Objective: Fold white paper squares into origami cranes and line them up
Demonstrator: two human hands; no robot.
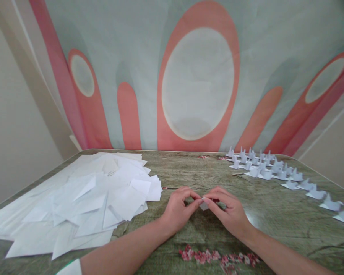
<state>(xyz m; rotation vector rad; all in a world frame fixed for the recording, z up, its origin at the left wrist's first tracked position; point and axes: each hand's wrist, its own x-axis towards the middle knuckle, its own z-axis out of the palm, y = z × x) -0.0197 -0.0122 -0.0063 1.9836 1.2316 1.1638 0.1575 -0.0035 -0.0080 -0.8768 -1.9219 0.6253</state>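
Note:
Between my two hands, just above the table, is a small piece of folded white paper [204, 206]. My left hand [180, 207] pinches its left side between thumb and fingertips. From the other side, my right hand [228, 208] grips it the same way, and the fingertips of both hands nearly meet at the top. Most of the paper's folds are hidden behind the fingers. To the left lies a big heap of white paper sheets [88, 202]. Rows of folded white paper cranes [266, 173] stand on the right.
The wood-patterned table [177, 168] has printed pink blossoms [200, 255] near its front edge. Behind it hangs a grey-green backdrop [146, 49] with coral arch shapes. Single cranes [331, 203] trail along the table's right side.

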